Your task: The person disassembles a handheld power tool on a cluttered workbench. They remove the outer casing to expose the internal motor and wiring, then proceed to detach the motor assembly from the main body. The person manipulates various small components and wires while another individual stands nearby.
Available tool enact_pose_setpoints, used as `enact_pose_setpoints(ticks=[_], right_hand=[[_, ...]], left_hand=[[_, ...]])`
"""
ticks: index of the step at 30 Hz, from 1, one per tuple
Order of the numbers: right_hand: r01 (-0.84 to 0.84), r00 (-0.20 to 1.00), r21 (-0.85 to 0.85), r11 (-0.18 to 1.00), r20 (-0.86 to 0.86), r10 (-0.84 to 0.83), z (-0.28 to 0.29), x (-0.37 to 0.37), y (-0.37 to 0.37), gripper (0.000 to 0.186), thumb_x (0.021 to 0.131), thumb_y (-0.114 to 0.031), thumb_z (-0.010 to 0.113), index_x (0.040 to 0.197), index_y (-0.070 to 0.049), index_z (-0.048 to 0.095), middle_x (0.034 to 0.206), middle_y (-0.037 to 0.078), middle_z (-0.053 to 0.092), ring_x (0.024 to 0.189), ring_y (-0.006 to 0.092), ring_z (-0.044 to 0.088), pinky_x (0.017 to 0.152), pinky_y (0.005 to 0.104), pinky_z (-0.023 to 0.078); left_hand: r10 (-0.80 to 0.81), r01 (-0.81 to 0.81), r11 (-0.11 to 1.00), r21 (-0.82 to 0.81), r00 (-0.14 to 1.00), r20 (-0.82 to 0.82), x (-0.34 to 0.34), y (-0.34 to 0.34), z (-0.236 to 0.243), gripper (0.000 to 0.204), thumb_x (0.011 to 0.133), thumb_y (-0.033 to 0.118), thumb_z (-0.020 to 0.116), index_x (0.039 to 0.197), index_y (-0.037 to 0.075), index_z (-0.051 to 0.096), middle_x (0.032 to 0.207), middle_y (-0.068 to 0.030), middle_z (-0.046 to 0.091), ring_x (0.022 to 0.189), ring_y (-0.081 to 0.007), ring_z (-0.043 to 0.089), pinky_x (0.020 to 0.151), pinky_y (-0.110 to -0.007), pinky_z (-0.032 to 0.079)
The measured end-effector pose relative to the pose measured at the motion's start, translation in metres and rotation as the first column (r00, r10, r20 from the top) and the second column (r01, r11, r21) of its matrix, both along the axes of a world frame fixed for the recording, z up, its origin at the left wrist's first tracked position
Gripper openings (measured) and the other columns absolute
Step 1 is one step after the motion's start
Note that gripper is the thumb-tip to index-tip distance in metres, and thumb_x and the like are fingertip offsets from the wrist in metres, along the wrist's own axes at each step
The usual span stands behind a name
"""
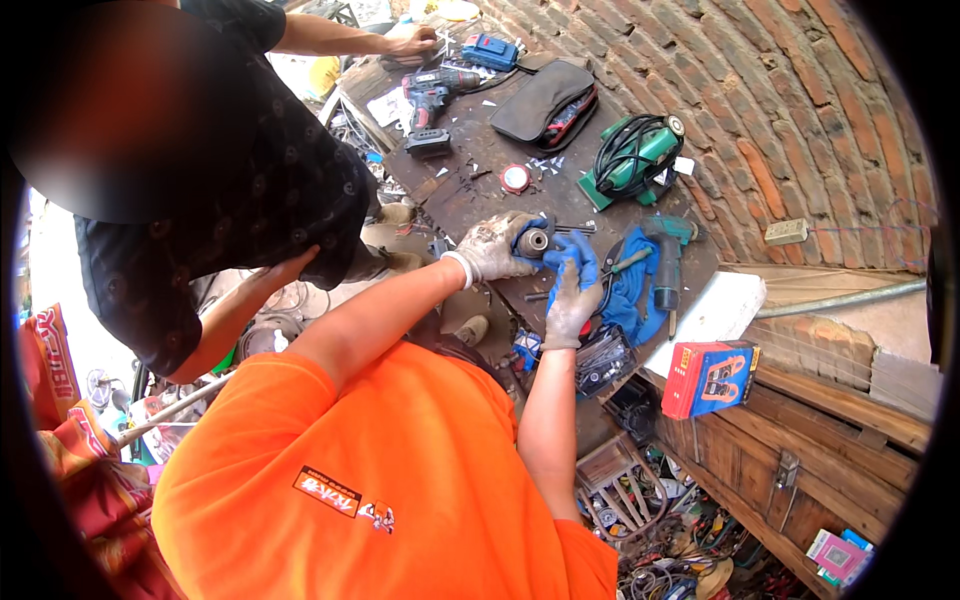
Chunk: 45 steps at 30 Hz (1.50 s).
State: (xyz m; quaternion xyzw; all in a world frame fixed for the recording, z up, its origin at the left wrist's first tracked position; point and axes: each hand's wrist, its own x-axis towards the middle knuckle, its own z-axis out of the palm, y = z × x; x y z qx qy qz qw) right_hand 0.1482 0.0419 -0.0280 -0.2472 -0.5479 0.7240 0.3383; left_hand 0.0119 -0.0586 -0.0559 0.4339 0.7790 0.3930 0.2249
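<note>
My left hand [492,248], in a whitish work glove smeared with dirt, grips a round metal part [534,243] with a hole in its end face. On the part's right side, the bent blue-coated fingers of my gloved right hand [575,290] close against it. Both hands are over the near edge of a dark workbench [465,205]. A thin metal rod [576,228] lies just beyond the part. Right of my right hand, a green-and-grey power drill [668,255] rests on a blue cloth [635,300].
A green corded power tool [640,165], a dark tool pouch [540,100], a red-rimmed round tin [515,178] and a cordless drill [428,105] lie farther back. At left a co-worker's hand [410,42] touches the bench. A red-and-blue box [705,380] stands right, below a brick wall [760,120].
</note>
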Motion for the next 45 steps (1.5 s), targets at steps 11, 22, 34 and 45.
enact_pose_setpoints(ticks=[11,22,34,45], right_hand=[[-0.15,0.819,0.409,0.9,0.561,-0.119,-0.012,0.0,0.008,0.019,0.095,-0.009,0.06,0.108,0.002,0.068,0.099,0.02,0.072,0.096,0.0338,0.069,0.087,0.0404,0.053],[-0.079,0.812,0.518,0.851,0.529,-0.246,0.012,-0.002,0.001,0.017,0.096,-0.01,0.06,0.107,-0.001,0.069,0.094,0.015,0.071,0.088,0.0322,0.067,0.08,0.0407,0.052],[0.148,0.972,0.042,0.988,0.176,-0.153,0.063,-0.028,0.01,0.018,0.101,-0.011,0.058,0.11,0.001,0.068,0.087,0.001,0.068,0.065,0.0044,0.054,0.055,0.02,0.041],[0.3,0.943,-0.339,0.891,0.243,-0.226,0.024,-0.054,0.032,0.021,0.101,-0.012,0.057,0.114,0.003,0.066,0.095,0.009,0.072,0.067,0.0138,0.064,0.057,0.0248,0.05]], left_hand=[[0.14,-0.138,0.99,0.026,0.98,-0.139,0.015,0.004,0.002,0.073,0.07,0.043,0.081,0.131,0.01,0.058,0.127,-0.017,0.062,0.116,-0.0361,0.061,0.1,-0.046,0.048],[0.254,-0.182,0.943,0.277,0.934,-0.251,0.021,0.009,0.015,0.077,0.068,0.034,0.086,0.135,0.012,0.056,0.131,-0.0186,0.059,0.12,-0.0381,0.059,0.101,-0.049,0.047],[0.019,0.181,0.923,0.34,0.861,-0.508,-0.019,0.018,0.076,0.029,0.076,0.016,0.077,0.103,0.011,0.07,0.11,-0.0073,0.07,0.1,-0.0283,0.069,0.084,-0.04,0.056],[-0.226,0.236,0.971,-0.031,0.873,-0.433,-0.075,0.044,0.031,0.029,0.087,0.022,0.07,0.115,0.012,0.07,0.109,-0.0127,0.071,0.101,-0.0334,0.068,0.086,-0.042,0.055]])
